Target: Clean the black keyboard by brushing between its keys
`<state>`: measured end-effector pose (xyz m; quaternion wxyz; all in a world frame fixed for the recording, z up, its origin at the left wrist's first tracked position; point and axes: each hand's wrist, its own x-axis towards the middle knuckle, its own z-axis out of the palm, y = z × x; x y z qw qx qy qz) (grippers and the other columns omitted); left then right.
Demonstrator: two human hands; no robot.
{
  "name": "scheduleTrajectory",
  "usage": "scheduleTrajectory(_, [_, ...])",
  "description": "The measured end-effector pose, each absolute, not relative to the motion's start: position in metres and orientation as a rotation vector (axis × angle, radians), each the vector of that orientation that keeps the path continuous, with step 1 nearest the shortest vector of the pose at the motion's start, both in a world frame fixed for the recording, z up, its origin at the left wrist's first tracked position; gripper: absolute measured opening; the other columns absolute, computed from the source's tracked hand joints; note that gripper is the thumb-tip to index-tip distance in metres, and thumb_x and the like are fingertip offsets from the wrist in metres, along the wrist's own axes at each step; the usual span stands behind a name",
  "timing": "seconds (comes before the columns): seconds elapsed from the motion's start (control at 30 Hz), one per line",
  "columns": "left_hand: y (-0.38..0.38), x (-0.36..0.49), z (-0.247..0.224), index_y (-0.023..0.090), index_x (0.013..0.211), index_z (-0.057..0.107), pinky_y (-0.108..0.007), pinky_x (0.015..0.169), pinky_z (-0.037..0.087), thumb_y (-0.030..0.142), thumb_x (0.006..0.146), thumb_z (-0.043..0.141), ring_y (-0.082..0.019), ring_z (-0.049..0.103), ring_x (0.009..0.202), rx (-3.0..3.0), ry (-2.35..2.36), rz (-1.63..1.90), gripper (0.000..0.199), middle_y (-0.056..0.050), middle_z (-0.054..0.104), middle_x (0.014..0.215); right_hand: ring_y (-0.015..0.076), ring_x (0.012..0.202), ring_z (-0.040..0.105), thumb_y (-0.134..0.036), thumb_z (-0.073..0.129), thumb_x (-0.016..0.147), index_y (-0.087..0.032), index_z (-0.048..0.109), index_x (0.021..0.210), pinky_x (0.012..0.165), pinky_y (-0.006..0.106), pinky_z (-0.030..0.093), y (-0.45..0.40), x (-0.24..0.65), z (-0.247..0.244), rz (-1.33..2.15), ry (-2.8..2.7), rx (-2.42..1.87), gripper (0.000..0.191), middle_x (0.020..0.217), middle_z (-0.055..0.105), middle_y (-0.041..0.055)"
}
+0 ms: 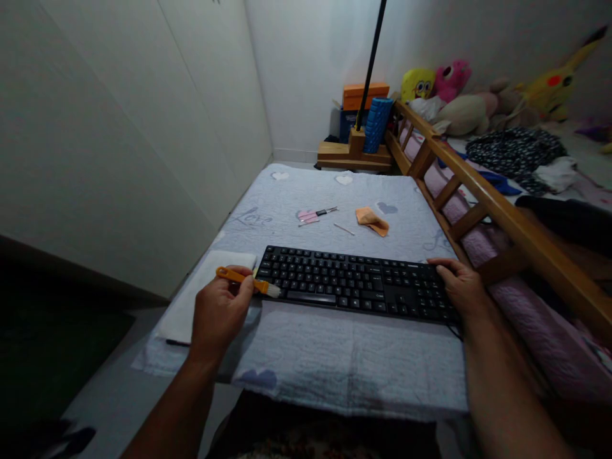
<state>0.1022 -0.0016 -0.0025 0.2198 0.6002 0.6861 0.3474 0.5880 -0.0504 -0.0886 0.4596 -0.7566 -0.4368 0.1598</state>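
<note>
A black keyboard lies across the cloth-covered table in front of me. My left hand is closed round a small brush with an orange handle and pale bristles. The bristles meet the lower left keys of the keyboard. At the opposite end, my right hand grips the keyboard's right edge, thumb on top near the number keys; its other fingers are partly hidden. A folded white cloth lies beneath and beside my left hand.
Beyond the keyboard lie an orange cloth, a cotton swab and a slim black-and-silver tool. A wooden bed rail borders the table on the right. A blue foam roller stands at the back.
</note>
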Motion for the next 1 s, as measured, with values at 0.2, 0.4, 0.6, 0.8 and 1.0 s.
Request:
scheduleTrajectory(0.2, [0.005,0.080,-0.003,0.020,0.093,0.071,-0.034,0.072,0.052,0.053,0.079,0.055,-0.025,0.073,0.076,1.644,2.028,0.911,0.039,-0.006,0.075,0.080,0.0239,0.089,0.069,-0.039,0.061,0.083,-0.024,0.080,0.096,0.078,0.034,0.049,-0.051,0.589,-0.090,0.381,-1.078,-1.880,0.028,0.097,0.078,0.0038])
scheduleTrajectory(0.4, [0.008,0.066,0.000,0.021,0.089,0.072,-0.037,0.076,0.053,0.054,0.079,0.054,-0.028,0.073,0.078,1.661,2.136,0.919,0.039,-0.007,0.075,0.079,0.0230,0.085,0.068,-0.039,0.062,0.083,-0.023,0.079,0.096,0.075,0.033,0.049,-0.051,0.590,-0.091,0.375,-1.083,-1.890,0.028,0.094,0.078,0.0038])
scheduleTrajectory(0.6, [0.002,0.074,0.003,0.021,0.093,0.070,-0.035,0.072,0.056,0.052,0.078,0.063,-0.026,0.074,0.075,1.498,1.975,1.110,0.036,-0.004,0.073,0.073,0.0234,0.088,0.069,-0.040,0.061,0.084,-0.024,0.079,0.098,0.077,0.034,0.049,-0.051,0.590,-0.091,0.390,-1.079,-1.888,0.028,0.099,0.078,0.0041])
scheduleTrajectory(0.8, [-0.006,0.103,-0.002,0.019,0.092,0.067,-0.031,0.066,0.057,0.053,0.075,0.067,-0.023,0.072,0.067,1.411,1.683,1.115,0.038,-0.003,0.072,0.072,0.0241,0.088,0.069,-0.040,0.061,0.082,-0.024,0.080,0.096,0.079,0.035,0.051,-0.050,0.587,-0.088,0.386,-1.074,-1.875,0.028,0.096,0.078,0.0044])
scheduleTrajectory(1.0, [-0.001,0.089,-0.004,0.020,0.092,0.071,-0.033,0.070,0.055,0.056,0.078,0.059,-0.025,0.073,0.071,1.605,1.917,0.947,0.040,-0.004,0.074,0.075,0.0249,0.091,0.070,-0.040,0.061,0.083,-0.024,0.080,0.097,0.079,0.035,0.051,-0.051,0.588,-0.088,0.396,-1.076,-1.877,0.028,0.099,0.078,0.0049])
